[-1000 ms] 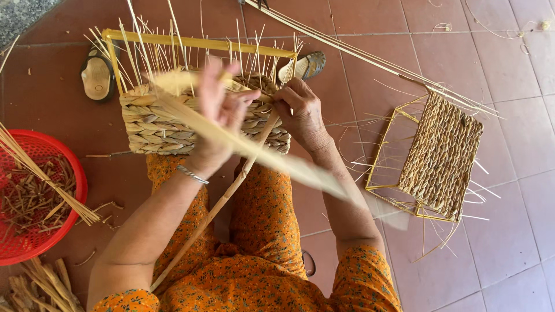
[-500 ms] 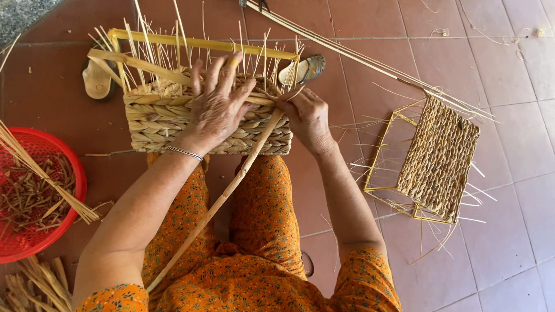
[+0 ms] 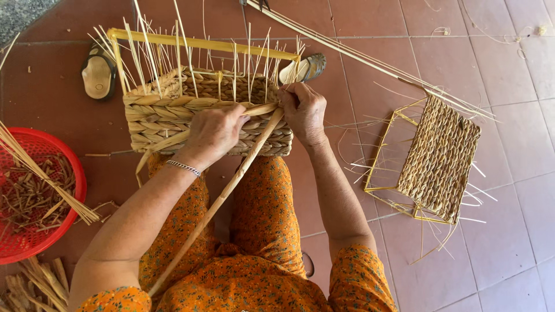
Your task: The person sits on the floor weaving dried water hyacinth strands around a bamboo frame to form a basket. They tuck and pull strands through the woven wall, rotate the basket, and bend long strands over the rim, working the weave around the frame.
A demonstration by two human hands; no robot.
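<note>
Weaving a flat strand into a half-woven basket (image 3: 173,115).
Left hand (image 3: 215,134) fingers curl over the strand (image 3: 257,110); right hand (image 3: 304,112) pinches its 3 o'clock end; it runs 9-to-3.

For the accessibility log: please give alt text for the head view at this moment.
Seen from above, a seated person's left hand and right hand press a flat pale fibre strip against a half-woven straw basket on a yellow wire frame. A red plastic basket of dry scraps sits left, a second partly woven frame right, on terracotta tiles.
</note>
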